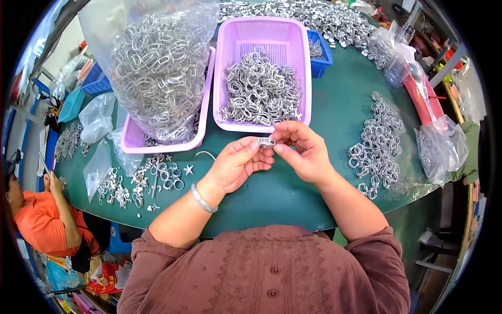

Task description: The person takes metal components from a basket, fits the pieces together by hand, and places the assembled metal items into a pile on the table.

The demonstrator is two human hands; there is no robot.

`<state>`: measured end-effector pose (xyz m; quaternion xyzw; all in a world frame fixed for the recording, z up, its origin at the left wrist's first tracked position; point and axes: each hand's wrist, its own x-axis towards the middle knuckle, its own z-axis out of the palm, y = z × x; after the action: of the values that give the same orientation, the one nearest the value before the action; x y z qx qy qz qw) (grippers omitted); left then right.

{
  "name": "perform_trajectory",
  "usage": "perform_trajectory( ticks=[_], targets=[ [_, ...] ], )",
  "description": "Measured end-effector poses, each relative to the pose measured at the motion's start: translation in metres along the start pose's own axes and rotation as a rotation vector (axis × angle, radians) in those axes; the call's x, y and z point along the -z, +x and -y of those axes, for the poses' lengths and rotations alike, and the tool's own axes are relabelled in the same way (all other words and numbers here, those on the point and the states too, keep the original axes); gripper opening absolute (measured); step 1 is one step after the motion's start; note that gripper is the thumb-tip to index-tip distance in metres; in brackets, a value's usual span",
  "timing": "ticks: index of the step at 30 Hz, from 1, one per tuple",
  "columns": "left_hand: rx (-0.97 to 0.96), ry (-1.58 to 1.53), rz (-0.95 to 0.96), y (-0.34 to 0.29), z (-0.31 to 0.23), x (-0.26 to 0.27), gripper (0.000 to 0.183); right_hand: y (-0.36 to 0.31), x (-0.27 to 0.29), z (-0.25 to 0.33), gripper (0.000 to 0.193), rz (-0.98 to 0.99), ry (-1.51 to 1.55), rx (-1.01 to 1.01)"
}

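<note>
Smooth green tabletop (pixel 334 94); hands (pixel 235 163) pinch an openwork silvery metal piece (pixel 266 142).

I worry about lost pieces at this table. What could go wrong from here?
The small metal piece in the left fingers might slip and get lost among pieces in the purple basket just beyond.
The full clear bag rises above its own basket, so a knock might spill it.
The metal pile on the right reaches near the table's edge; an elbow might brush some off.
</note>
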<state>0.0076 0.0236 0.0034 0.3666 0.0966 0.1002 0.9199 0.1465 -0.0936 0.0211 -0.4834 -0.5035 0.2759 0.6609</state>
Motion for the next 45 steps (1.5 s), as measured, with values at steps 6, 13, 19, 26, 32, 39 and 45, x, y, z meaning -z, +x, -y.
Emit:
perform_trajectory(
  ticks=[6,13,19,26,32,39,45],
  targets=[
    [-0.081,0.095,0.014,-0.001,-0.002,-0.004,0.022,0.001,0.0,0.001,0.032,0.028,0.025,0.043],
    [-0.151,0.177,-0.051,-0.005,0.001,-0.005,0.018,-0.001,-0.001,-0.002,0.018,0.02,0.049,-0.004],
    [-0.165,0.174,-0.124,0.0,-0.002,-0.008,0.017,0.0,0.002,0.0,0.018,-0.008,0.043,-0.079],
    [-0.302,0.346,-0.098,-0.002,-0.001,-0.012,0.022,0.0,0.0,-0.005,0.03,0.043,0.041,-0.004],
    [-0.338,0.392,-0.121,0.002,-0.002,-0.012,0.024,0.004,0.001,-0.001,0.038,0.049,0.023,0.013],
    [-0.401,0.37,-0.098,-0.002,0.0,-0.009,0.03,0.004,-0.004,-0.008,0.036,0.043,0.011,-0.019],
    [-0.349,0.367,-0.046,0.003,0.005,-0.01,0.032,-0.002,0.002,-0.007,0.034,0.061,-0.022,-0.073]
  ],
)
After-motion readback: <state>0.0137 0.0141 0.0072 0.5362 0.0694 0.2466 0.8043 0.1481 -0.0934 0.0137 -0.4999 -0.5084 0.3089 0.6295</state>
